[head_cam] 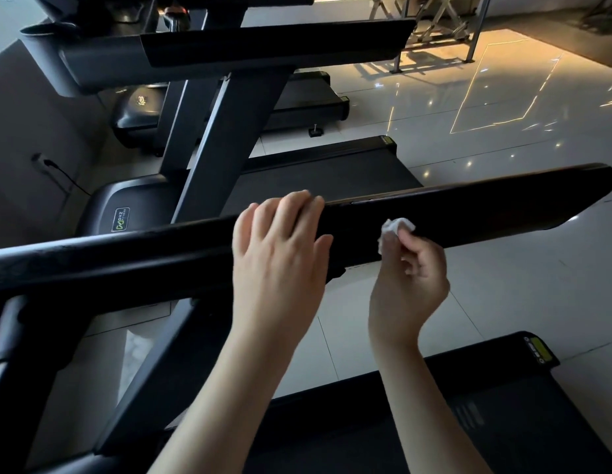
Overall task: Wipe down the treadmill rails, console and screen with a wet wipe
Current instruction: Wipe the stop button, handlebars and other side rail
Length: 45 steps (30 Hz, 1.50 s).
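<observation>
Belt (pixel 503 439) below my arms. Left hand (pixel 280 248) rests on the near rail (pixel 485 206), fingers straight, draped over the top. Right hand (pixel 408 285) pinches the balled wipe (pixel 395 230) against the rail's side. I'd say rail stage; console and screen out of view, probably left to do.

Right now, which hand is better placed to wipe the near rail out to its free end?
Right. The right hand pinches the crumpled wet wipe against the side of the rail, nearer its free end. The left hand only rests on the rail's top, holding nothing.
</observation>
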Available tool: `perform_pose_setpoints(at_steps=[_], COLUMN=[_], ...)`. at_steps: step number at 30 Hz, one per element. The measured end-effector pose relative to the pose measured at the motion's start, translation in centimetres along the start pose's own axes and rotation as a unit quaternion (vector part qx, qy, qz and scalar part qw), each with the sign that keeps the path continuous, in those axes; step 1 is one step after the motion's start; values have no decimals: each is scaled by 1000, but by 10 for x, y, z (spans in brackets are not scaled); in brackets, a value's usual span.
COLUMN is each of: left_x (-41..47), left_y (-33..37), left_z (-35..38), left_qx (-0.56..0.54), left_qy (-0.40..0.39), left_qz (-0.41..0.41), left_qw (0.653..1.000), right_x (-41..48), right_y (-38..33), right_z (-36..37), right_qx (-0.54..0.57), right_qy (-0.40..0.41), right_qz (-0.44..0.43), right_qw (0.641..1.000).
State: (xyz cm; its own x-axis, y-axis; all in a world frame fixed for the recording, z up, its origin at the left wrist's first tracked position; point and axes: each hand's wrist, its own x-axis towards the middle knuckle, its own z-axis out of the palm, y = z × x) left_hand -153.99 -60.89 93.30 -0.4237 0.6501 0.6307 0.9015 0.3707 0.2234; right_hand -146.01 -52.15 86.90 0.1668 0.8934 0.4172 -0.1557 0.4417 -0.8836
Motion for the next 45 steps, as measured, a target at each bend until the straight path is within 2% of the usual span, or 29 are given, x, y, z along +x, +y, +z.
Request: perform_pose_setpoints(at_steps=[1,4,5,8,10,13,15,19,20,25,30,34,35,39,40,43,45], left_x=[0,-2,-4,-4,-4,-4,-4,-5,-6,-6,-6,-7,-7,-7,-7,-7,-7], left_y=[2,2,2,2,4,4,4,3,3,2,3,4,4,4,4,4,5], left_z=[5,14,15,19,21,23,24,25,25,26,26,26,27,27,27,27,27], left_qx=[1,9,11,12,10,11,13,14,14,17,22,26,26,28,28,25,22], left_qy=[-1,12,19,38,46,56,59,57,57,61,58,65,66,66,67,70,69], left_qz=[1,-3,-3,-6,-7,-7,-5,-4,-3,-2,-5,-6,-6,-5,-4,-8,-12], left_qw=[1000,1000,1000,999,999,998,998,998,998,998,998,998,997,997,997,997,997], right_x=[-1,-6,-2,18,17,-1,0,10,6,-16,-9,-19,-14,9,11,11,22], right_y=[-1,-2,0,9,7,3,5,14,14,16,25,19,19,18,15,10,14], right_z=[0,-4,-7,-11,-11,-9,-13,-13,-12,-14,-14,-14,-17,-18,-15,-14,-19], right_qx=[-20,-70,-71,-23,-25,-87,-93,-40,-40,-64,-43,-56,-52,-32,-43,-69,-76], right_qy=[-6,-91,-93,3,25,-78,-101,14,22,-95,1,-100,-106,5,9,-60,-57], right_qz=[-21,-105,-110,-17,-9,-112,-137,-15,-9,-88,2,-69,-80,-27,-48,-161,-175], right_qw=[1000,988,987,1000,999,987,981,999,999,990,999,991,990,999,998,983,980])
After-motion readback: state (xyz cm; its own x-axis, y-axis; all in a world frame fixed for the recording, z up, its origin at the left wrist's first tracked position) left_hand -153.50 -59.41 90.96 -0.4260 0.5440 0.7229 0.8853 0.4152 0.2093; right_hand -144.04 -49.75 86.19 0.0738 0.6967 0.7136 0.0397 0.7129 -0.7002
